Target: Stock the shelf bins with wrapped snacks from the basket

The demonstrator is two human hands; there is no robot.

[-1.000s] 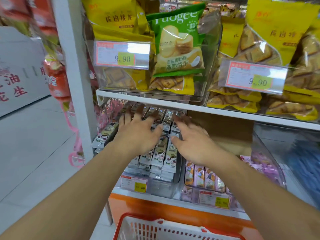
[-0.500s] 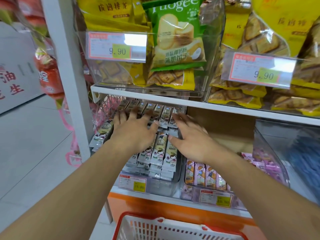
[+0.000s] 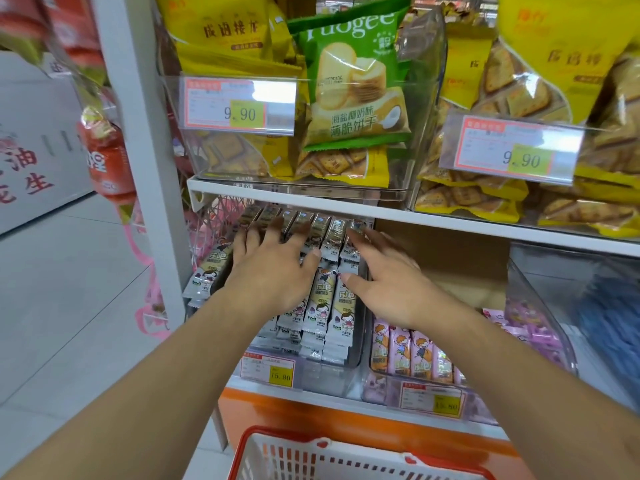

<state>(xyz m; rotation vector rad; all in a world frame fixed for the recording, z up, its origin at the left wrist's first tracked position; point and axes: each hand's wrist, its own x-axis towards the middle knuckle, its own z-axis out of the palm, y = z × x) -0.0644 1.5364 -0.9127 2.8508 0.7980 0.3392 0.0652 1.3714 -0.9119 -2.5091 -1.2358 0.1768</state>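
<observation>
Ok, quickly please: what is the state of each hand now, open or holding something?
Left hand: open, fingers spread flat on the wrapped snacks.
Right hand: open, fingers straight at the bin's right side, holding nothing.

The wrapped snacks (image 3: 318, 306) are silver-grey with cream panels and cartoon children. Neighbouring snack bars (image 3: 408, 355) are pink and orange. The basket (image 3: 311, 455) is red-rimmed with white slotted walls. Above, a green biscuit bag (image 3: 353, 74) sits among yellow cracker bags (image 3: 225, 32). Price tags (image 3: 240, 103) are pink with yellow patches.
</observation>
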